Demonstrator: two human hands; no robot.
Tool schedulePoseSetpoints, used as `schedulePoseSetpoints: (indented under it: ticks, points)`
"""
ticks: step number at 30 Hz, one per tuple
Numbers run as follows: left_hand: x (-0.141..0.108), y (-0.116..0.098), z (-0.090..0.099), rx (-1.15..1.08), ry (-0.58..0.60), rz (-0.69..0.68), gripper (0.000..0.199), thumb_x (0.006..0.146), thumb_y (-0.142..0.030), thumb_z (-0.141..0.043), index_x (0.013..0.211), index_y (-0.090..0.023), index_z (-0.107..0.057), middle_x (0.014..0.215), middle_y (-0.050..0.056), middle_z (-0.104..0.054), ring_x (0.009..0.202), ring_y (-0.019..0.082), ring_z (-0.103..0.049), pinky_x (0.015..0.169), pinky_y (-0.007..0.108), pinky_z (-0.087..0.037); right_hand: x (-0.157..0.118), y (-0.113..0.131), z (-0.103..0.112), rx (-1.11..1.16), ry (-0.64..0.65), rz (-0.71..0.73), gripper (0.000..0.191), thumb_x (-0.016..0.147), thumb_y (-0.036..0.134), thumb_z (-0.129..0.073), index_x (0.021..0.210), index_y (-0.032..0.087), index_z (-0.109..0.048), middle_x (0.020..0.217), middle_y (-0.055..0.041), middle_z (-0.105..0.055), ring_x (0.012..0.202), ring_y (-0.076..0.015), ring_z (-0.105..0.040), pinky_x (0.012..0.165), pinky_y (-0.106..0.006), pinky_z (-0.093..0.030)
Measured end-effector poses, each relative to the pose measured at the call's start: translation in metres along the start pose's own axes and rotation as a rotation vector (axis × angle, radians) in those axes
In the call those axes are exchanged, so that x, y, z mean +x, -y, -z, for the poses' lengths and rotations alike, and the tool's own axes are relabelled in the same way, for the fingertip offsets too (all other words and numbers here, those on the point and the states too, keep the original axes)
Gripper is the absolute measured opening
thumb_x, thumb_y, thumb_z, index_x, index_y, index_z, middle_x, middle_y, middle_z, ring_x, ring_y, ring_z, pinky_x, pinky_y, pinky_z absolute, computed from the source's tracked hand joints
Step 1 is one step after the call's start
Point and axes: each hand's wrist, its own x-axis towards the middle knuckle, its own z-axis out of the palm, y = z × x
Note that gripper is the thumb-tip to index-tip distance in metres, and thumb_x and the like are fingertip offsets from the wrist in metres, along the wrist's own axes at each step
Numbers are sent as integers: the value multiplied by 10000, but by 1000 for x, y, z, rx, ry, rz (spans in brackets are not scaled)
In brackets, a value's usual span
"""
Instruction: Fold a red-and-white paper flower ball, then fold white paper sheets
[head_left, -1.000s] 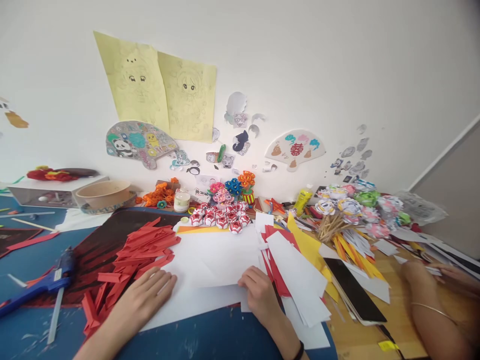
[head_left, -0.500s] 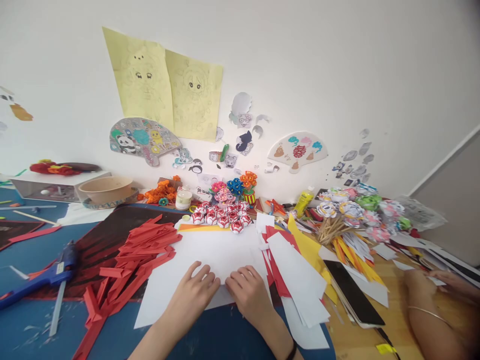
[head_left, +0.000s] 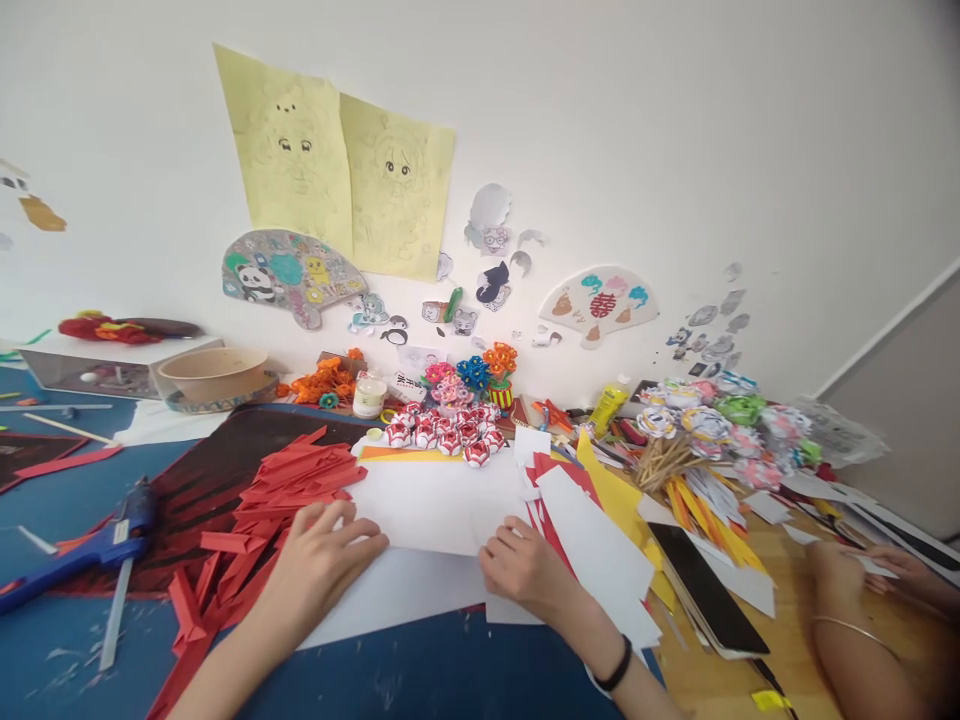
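Observation:
A sheet of white paper lies in front of me, and its near edge shows as a line between my hands. My left hand rests at the sheet's left side, fingers stretched out and a little apart over its near left corner. At the near right part of the paper my right hand has its fingers curled and pressed together on the edge; the fingertips are partly hidden. More white paper lies underneath, closer to me. Folded red paper strips are piled just beyond my left hand.
A blue glue gun lies at the left. Red-and-white paper flowers sit behind the sheet. On the right are white paper pieces, a black phone and a bunch of paper flowers. Another person's hands hold paper at far right.
My hands have moved apart: the left one outward to the left, the right one slightly right. The white sheet's near edge now shows between them, farther from me.

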Motion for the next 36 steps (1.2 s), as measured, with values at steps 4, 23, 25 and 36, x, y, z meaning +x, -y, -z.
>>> schedulePoseSetpoints:
  ticks: [4,23,25,36]
  points:
    - [-5,22,14,-88,-24,122,211,932,-340,-498,974,-280,-696,967,8,-720,883,213,-539,762,348,-333,-28,-25,16,51,1,-283,276,892,92,-406,706,195,-582,615,-22,-551,622,-180,-485,730,-354,-408]
    - [57,-31,-56,-277,-168,387,361,871,-306,-538,1215,-213,-594,1158,97,-653,938,251,-598,775,393,-495,33,9,-25,1248,-446,-1228,432,774,533,-638,631,126,-625,547,-16,-561,532,-152,-506,501,-255,-417]
    - [67,-44,-60,-235,-134,254,416,884,-282,-537,1296,-230,-516,1267,109,-582,1058,263,-561,833,417,-486,32,10,-25,1166,-464,-1257,428,775,522,-639,597,134,-616,517,-10,-546,517,-153,-510,498,-256,-412]
    - [79,-64,-77,-429,59,50,676,839,-280,-627,1435,-224,-314,1416,152,-463,1245,284,-494,958,468,-486,32,11,-26,1125,-462,-1255,355,818,468,-611,744,125,-668,616,-25,-599,563,-147,-497,508,-240,-396]
